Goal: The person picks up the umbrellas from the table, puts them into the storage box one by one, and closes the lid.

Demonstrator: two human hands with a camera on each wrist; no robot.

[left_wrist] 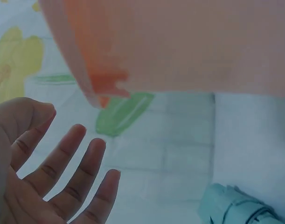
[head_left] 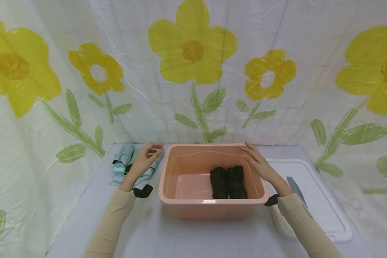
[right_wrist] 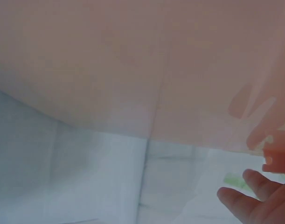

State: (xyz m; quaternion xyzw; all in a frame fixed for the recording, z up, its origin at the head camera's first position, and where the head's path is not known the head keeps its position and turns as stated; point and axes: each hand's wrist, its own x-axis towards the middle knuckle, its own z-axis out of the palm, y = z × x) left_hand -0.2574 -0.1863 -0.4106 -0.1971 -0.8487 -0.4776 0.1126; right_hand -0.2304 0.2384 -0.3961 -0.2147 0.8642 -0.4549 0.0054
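Note:
A pink plastic tub [head_left: 213,211] stands in the middle of the table. Two black rolled bundles [head_left: 219,183] lie side by side in its right half; their exact kind is unclear. My left hand [head_left: 144,159] hovers just off the tub's left side, fingers loosely bent and nothing in them; the left wrist view shows a gap between its fingers [left_wrist: 88,170] and the tub wall [left_wrist: 189,51]. At the tub's back right corner my right hand [head_left: 259,163] lies along the rim with fairly straight fingers. In the right wrist view two fingers [right_wrist: 240,203] show beneath the rim [right_wrist: 278,161].
Behind my left hand lie light teal rolled cloth-like bundles [head_left: 124,157] with dark straps. A white lid [head_left: 322,200] lies flat on the right of the table, with a grey strip [head_left: 296,188] on it. A flower-printed curtain [head_left: 142,111] hangs behind and at both sides.

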